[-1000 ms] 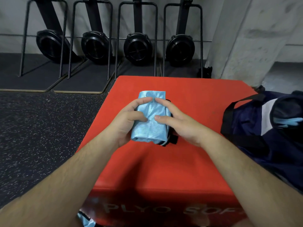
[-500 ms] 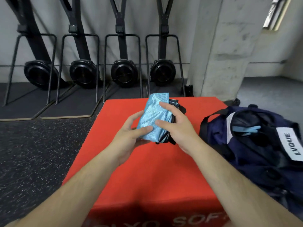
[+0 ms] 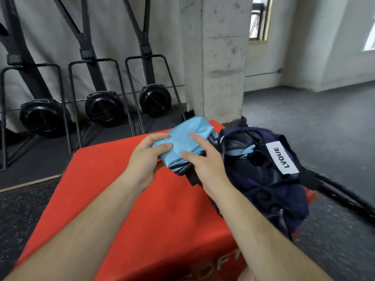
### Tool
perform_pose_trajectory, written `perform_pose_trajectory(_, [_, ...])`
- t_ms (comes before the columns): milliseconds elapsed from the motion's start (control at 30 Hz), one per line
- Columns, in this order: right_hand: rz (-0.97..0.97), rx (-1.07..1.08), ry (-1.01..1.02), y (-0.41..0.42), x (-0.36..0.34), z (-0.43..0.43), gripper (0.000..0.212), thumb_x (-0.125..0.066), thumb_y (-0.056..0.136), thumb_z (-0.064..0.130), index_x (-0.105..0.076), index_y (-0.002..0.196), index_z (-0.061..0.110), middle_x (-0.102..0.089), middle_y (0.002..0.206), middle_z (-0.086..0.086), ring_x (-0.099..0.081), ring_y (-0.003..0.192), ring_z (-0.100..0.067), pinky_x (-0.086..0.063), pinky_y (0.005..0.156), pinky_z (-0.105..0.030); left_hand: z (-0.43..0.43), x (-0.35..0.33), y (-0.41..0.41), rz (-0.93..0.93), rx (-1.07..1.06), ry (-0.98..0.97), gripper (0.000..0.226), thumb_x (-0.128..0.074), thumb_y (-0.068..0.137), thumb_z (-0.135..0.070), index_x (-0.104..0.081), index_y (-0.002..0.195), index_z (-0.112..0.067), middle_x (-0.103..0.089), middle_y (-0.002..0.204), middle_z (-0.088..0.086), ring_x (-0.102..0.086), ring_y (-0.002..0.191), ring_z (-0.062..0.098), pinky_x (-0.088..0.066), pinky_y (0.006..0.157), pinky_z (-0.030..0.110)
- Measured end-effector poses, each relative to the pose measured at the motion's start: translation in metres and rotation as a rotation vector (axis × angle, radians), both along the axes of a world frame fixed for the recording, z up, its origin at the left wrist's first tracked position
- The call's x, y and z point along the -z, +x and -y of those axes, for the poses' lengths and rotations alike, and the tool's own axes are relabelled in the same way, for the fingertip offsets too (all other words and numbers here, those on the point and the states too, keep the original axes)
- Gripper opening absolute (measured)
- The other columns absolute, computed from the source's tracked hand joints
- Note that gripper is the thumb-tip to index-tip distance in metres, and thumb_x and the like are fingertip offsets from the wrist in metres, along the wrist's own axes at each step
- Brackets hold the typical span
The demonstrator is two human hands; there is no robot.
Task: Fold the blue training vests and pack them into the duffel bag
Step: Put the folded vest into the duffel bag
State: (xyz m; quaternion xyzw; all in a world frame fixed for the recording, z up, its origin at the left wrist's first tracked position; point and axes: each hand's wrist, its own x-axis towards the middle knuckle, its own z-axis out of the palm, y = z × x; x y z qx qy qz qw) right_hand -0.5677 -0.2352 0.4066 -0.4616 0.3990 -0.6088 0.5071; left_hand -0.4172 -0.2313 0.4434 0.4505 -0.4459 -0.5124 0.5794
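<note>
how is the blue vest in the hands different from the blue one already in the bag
The held vest is gripped between the left hand and right hand; the packed vest lies inside the open duffel bag, untouched. The held vest shows as a full folded bundle with black trim; only a strip of the packed vest shows. Both are shiny light blue.

We are holding the folded vest between left hand and right hand at twelve o'clock, over the box. The duffel bag is sitting beside the box at two o'clock, a second vest lying inside.
</note>
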Motion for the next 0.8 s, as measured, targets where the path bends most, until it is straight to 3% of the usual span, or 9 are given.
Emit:
perform_pose_trajectory(67, [0.008,0.085,0.004,-0.019,0.0,0.002,0.061,-0.08,0.077,0.007,-0.065,0.131,0.032,-0.068,0.124,0.009,-0.066,0.107,0.0,-0.054,0.092,-0.022,0.011,0.002,-0.022,0.031,0.021,-0.017,0.032,-0.067,0.087,-0.001,-0.067,0.115,-0.016,-0.074,0.104,0.007,-0.069,0.082,0.018,-0.056,0.071,0.03])
perform_pose_trajectory(167, [0.006,0.216,0.037,-0.05,0.002,0.006,0.062,-0.077,0.081,0.008,-0.061,0.136,0.031,-0.061,0.126,0.015,-0.058,0.103,0.01,-0.045,0.08,-0.008,0.029,0.012,-0.054,0.135,0.054,-0.03,0.042,-0.07,0.088,-0.009,-0.061,0.124,-0.029,-0.072,0.098,0.009,-0.067,0.079,0.016,-0.053,0.072,0.031])
perform_pose_trajectory(267, [0.053,0.349,0.094,-0.087,0.008,0.013,0.062,-0.074,0.083,0.005,-0.059,0.139,0.026,-0.056,0.131,0.01,-0.056,0.109,-0.001,-0.042,0.078,-0.008,0.046,0.029,-0.086,0.355,0.112,-0.021,0.038,-0.066,0.094,-0.024,-0.056,0.129,-0.034,-0.071,0.098,0.004,-0.065,0.083,0.011,-0.048,0.073,0.026])
perform_pose_trajectory(367, [0.117,0.462,0.168,-0.12,0.018,0.021,0.062,-0.072,0.084,0.001,-0.056,0.141,0.021,-0.057,0.13,0.006,-0.059,0.096,0.002,-0.045,0.068,-0.005,0.061,0.043,-0.117,0.642,0.108,-0.102,0.023,-0.059,0.098,-0.026,-0.065,0.12,-0.029,-0.067,0.104,-0.002,-0.059,0.099,0.012,-0.043,0.081,0.024])
perform_pose_trajectory(433, [0.136,0.501,0.213,-0.137,0.025,0.027,0.064,-0.072,0.084,0.0,-0.055,0.142,0.019,-0.057,0.131,0.004,-0.059,0.097,-0.002,-0.045,0.074,-0.009,0.071,0.053,-0.132,0.854,0.146,-0.135,0.016,-0.055,0.097,-0.025,-0.069,0.095,-0.033,-0.068,0.091,-0.004,-0.062,0.089,0.017,-0.042,0.073,0.024])
perform_pose_trajectory(533, [0.121,0.501,0.271,-0.152,0.04,0.039,0.065,-0.071,0.085,0.001,-0.052,0.144,0.019,-0.055,0.132,0.004,-0.058,0.101,-0.008,-0.047,0.082,-0.017,0.086,0.07,-0.145,1.169,0.194,-0.095,0.029,-0.051,0.091,-0.024,-0.054,0.062,-0.027,-0.066,0.083,0.012,-0.063,0.089,0.036,-0.039,0.068,0.03])
perform_pose_trajectory(633, [0.079,0.458,0.337,-0.155,0.056,0.055,0.069,-0.072,0.084,0.005,-0.049,0.147,0.02,-0.056,0.14,-0.001,-0.059,0.114,-0.016,-0.049,0.103,-0.033,0.09,0.072,-0.147,1.243,0.177,-0.079,0.022,-0.053,0.088,-0.021,-0.05,0.068,-0.014,-0.058,0.08,0.01,-0.058,0.084,0.035,-0.034,0.067,0.03])
perform_pose_trajectory(733, [0.025,0.386,0.38,-0.15,0.063,0.071,0.073,-0.071,0.086,0.008,-0.04,0.152,0.017,-0.052,0.144,-0.003,-0.054,0.118,-0.016,-0.044,0.106,-0.031,0.089,0.069,-0.144,1.248,0.161,-0.155,0.017,-0.053,0.089,-0.019,-0.049,0.077,-0.008,-0.054,0.087,0.007,-0.053,0.085,0.029,-0.034,0.071,0.032])
perform_pose_trajectory(800, [0.032,0.332,0.403,-0.141,0.066,0.083,0.078,-0.07,0.087,0.008,-0.033,0.155,0.016,-0.049,0.144,-0.003,-0.053,0.117,-0.017,-0.043,0.107,-0.033,0.09,0.069,-0.139,1.264,0.153,-0.189,0.018,-0.053,0.089,-0.017,-0.06,0.095,-0.001,-0.061,0.102,0.013,-0.056,0.099,0.032,-0.04,0.085,0.034])
